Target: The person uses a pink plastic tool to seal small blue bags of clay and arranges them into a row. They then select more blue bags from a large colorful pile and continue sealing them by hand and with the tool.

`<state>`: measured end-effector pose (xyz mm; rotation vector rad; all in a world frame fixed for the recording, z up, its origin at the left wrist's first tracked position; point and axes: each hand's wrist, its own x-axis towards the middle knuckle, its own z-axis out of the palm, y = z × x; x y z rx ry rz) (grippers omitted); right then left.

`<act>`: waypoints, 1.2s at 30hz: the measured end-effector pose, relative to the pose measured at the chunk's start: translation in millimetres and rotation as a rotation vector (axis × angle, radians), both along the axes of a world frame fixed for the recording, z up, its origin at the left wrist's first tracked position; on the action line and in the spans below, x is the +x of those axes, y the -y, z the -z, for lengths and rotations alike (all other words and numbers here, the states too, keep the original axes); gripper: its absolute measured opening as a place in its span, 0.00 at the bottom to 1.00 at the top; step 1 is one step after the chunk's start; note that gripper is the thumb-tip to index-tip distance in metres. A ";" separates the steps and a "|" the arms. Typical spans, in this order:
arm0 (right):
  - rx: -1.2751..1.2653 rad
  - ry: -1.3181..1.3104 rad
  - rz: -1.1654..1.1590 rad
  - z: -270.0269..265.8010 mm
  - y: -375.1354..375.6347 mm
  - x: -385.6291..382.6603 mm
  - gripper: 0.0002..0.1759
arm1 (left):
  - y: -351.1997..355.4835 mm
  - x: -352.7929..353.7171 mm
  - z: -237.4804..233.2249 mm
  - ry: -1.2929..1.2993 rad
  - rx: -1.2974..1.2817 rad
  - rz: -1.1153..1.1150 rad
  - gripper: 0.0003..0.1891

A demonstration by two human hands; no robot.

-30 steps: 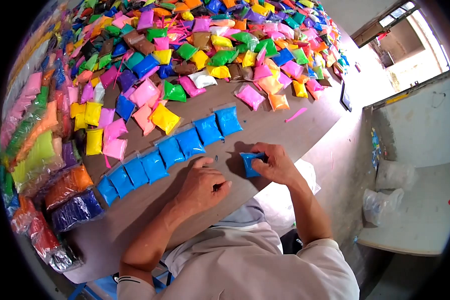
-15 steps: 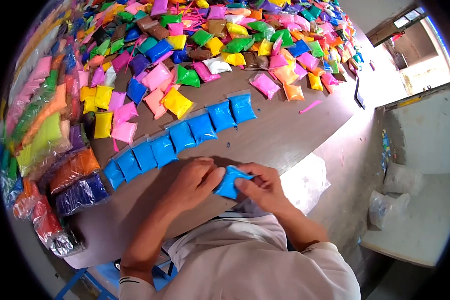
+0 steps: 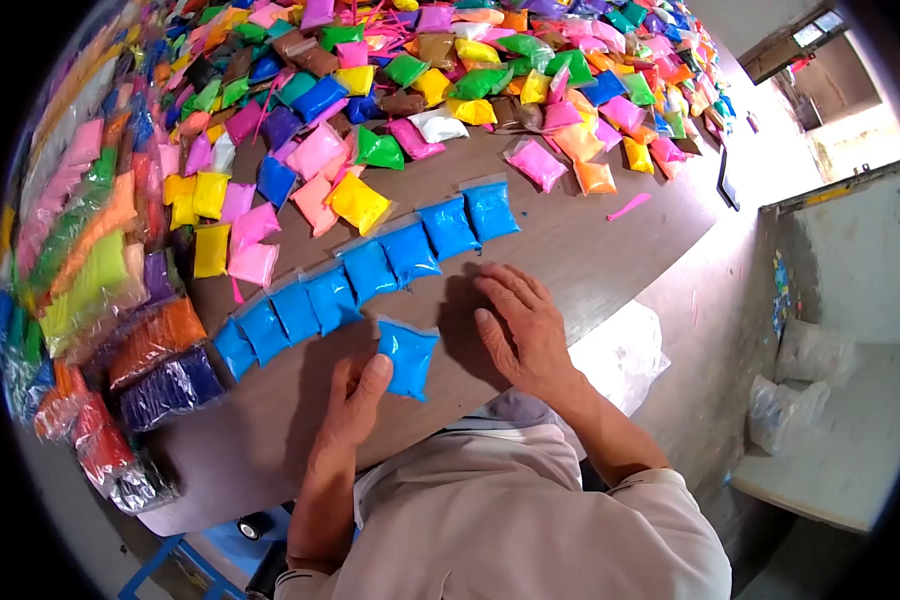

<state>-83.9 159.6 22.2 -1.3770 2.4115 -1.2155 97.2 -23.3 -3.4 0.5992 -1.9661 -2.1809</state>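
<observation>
Between the thumb and fingers of my left hand [image 3: 355, 400] is the left edge of a blue packet [image 3: 408, 358], held over the brown table near its front edge. My right hand [image 3: 522, 330] has its fingers apart over the table, right of that packet, and holds nothing. Beyond both hands, several blue packets [image 3: 332, 299] lie side by side in a curved row, their clear plastic tops pointing away from me.
A big heap of coloured packets [image 3: 430, 85] covers the far side of the table [image 3: 590, 240]. Bundled packets [image 3: 170, 388] are stacked at the left. A dark flat object [image 3: 728, 182] lies by the right edge. Clear plastic bags [image 3: 625, 355] sit to the right.
My right hand has let go of the blue packet and moved away, up the table, with its fingers spread. The packet has shifted left and now lies flat-side up in my left hand.
</observation>
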 end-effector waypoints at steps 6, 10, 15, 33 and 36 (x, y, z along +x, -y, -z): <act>0.216 -0.302 0.023 7.0 9.5 0.9 0.28 | 12.8 6.9 17.6 -0.061 0.235 0.004 0.31; 0.242 -0.314 0.031 9.0 8.9 1.8 0.29 | 10.4 5.1 8.7 -0.125 0.335 -0.042 0.32; 0.206 -0.231 -0.199 -3.1 3.1 19.7 0.27 | 9.1 14.3 19.2 -0.104 0.369 -0.048 0.34; 0.214 -0.320 -0.041 -2.8 -28.4 26.8 0.27 | 7.2 0.9 -6.5 -0.198 0.500 0.010 0.28; 0.148 -0.328 0.311 24.0 -112.9 -11.5 0.21 | 7.8 1.6 -7.3 -0.208 0.484 0.066 0.29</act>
